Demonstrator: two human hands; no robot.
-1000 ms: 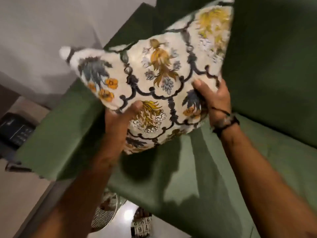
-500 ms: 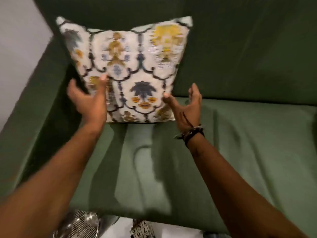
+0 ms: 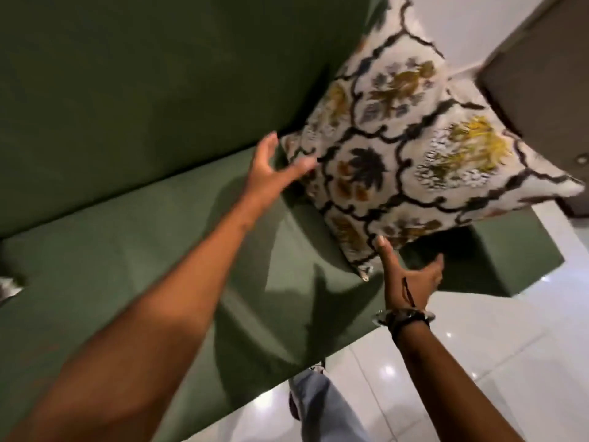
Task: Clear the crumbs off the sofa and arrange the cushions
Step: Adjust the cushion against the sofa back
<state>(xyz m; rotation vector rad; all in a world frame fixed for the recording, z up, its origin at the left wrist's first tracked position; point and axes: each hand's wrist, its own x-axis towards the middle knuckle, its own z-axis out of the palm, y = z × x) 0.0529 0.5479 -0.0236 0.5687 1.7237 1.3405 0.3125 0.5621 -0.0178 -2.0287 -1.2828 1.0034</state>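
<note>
A white cushion (image 3: 414, 148) with dark lattice lines and yellow and blue flowers stands tilted at the right end of the green sofa (image 3: 134, 256), leaning over the right armrest (image 3: 516, 250). My left hand (image 3: 274, 169) is open with spread fingers at the cushion's left corner. My right hand (image 3: 411, 274) is open below the cushion's lower edge, its thumb tip touching the fabric. A black band and a bracelet sit on my right wrist. No crumbs are visible on the seat.
Glossy white floor tiles (image 3: 478, 362) lie in front of the sofa on the right. My leg in light jeans (image 3: 322, 406) stands against the sofa's front edge. A brown cabinet (image 3: 541, 74) rises behind the armrest. A pale blurred object (image 3: 8, 287) shows at the left edge.
The view has swung from the sofa's left end to its right end. Both hands have let go of the cushion set against the left corner and now reach open toward another patterned cushion.
</note>
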